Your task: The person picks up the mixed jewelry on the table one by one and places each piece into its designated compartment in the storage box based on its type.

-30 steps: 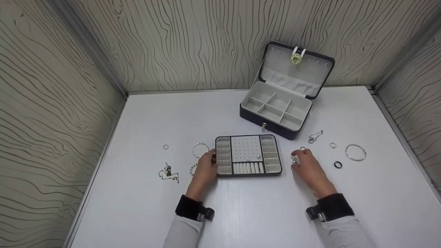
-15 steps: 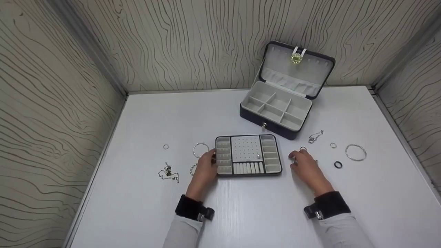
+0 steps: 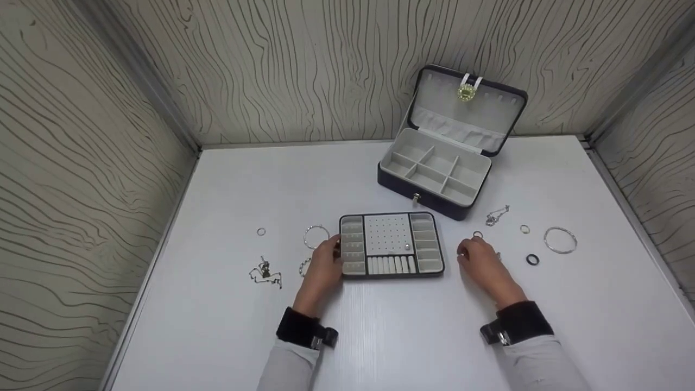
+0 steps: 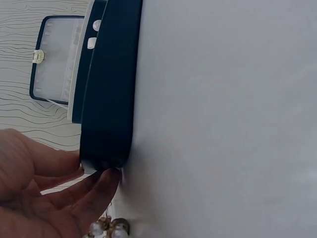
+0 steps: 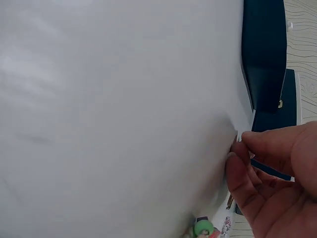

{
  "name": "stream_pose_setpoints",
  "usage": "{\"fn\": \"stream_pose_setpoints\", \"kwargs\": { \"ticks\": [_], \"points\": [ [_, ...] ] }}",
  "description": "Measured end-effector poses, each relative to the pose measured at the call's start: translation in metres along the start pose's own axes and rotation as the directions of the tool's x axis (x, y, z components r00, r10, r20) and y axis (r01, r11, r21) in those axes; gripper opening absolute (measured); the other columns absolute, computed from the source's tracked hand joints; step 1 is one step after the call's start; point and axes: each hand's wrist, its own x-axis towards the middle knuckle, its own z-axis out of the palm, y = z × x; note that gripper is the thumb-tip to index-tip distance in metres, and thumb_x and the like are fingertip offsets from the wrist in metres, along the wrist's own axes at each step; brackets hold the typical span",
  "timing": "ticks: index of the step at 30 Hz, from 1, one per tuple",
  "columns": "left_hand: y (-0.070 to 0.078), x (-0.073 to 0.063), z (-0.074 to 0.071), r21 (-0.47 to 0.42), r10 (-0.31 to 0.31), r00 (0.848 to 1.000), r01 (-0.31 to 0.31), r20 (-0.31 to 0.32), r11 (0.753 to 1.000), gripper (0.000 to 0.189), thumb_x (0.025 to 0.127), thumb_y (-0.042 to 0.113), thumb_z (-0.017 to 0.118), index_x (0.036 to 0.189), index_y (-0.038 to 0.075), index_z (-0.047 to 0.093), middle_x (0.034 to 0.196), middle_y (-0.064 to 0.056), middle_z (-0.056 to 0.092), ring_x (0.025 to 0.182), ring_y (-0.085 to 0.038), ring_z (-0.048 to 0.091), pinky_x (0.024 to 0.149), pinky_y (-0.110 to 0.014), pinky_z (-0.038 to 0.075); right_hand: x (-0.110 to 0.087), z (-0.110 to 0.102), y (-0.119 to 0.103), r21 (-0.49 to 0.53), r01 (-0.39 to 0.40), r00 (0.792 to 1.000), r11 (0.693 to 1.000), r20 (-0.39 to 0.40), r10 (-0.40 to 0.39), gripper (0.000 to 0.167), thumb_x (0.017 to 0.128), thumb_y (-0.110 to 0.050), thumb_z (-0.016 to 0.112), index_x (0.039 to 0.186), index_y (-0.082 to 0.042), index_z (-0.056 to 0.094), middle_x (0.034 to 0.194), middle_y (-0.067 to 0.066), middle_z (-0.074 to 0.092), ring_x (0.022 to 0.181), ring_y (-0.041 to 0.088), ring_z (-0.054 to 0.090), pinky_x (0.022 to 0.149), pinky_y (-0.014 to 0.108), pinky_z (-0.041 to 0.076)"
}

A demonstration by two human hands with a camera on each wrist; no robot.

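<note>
My left hand [image 3: 323, 266] holds the left edge of a dark-rimmed jewellery tray [image 3: 393, 277], thumb and fingers on its corner in the left wrist view. A pearl stud [image 3: 407, 247] sits at the lower right of the tray's white perforated board [image 3: 388, 231]. To the right of the tray, my right hand [image 3: 485, 267] pinches a pearl earring low over the table, thumb against fingertips; the fingers nearly hide it. A dark ring [image 3: 478, 234] lies just beyond the knuckles. Colourful beads [image 5: 203, 228] show below the right hand in the right wrist view.
Behind the tray stands an open jewellery box [image 3: 397, 185] with bare compartments. At right lie a silver chain [image 3: 495, 216], a ring [image 3: 524, 229], a black ring [image 3: 532, 259] and a bangle [image 3: 561, 240]. Left are a necklace [image 3: 265, 270], a small ring [image 3: 261, 231] and a bracelet [image 3: 316, 237].
My right hand has shifted slightly left, and its fingertips have come together on the pearl earring, which showed between them earlier. The left hand and tray have stayed in place.
</note>
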Motion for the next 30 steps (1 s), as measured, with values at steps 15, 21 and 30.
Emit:
{"fn": "stream_pose_setpoints", "kwargs": {
  "ticks": [15, 21, 30],
  "points": [
    [-0.001, 0.002, 0.001, -0.005, 0.017, 1.000, -0.017, -0.005, 1.000, 0.055, 0.085, -0.011, 0.056, 0.139, -0.006, 0.048, 0.124, -0.020, 0.060, 0.117, -0.031, 0.056, 0.103, -0.043, 0.043, 0.003, -0.011, -0.015, 0.128, -0.009, 0.998, 0.992, -0.062, 0.017, 0.014, 0.091, 0.000, 0.059, 0.100, 0.006, 0.067, 0.088, 0.014, 0.064, 0.080, 0.026, 0.061, 0.071, 0.041, 0.051],
    [-0.002, 0.002, 0.001, -0.004, 0.034, 0.999, -0.034, -0.008, 0.999, 0.054, 0.086, -0.010, 0.056, 0.139, -0.007, 0.048, 0.126, -0.021, 0.059, 0.120, -0.032, 0.054, 0.105, -0.043, 0.042, 0.005, -0.012, -0.032, 0.239, 0.027, 0.991, 0.971, -0.132, 0.005, 0.015, 0.089, 0.000, 0.060, 0.100, 0.003, 0.069, 0.087, 0.011, 0.066, 0.077, 0.023, 0.066, 0.067, 0.033, 0.051],
    [0.000, 0.001, 0.001, -0.027, -0.008, 1.000, 0.008, 0.006, 1.000, 0.055, 0.087, -0.011, 0.055, 0.141, -0.005, 0.046, 0.121, -0.018, 0.060, 0.112, -0.027, 0.058, 0.100, -0.040, 0.046, 0.013, -0.001, -0.058, 0.414, 0.056, 0.995, 0.909, -0.098, -0.016, 0.018, 0.090, 0.004, 0.059, 0.106, 0.008, 0.066, 0.100, 0.016, 0.060, 0.083, 0.026, 0.068, 0.065, 0.024, 0.055]
  ]
}}
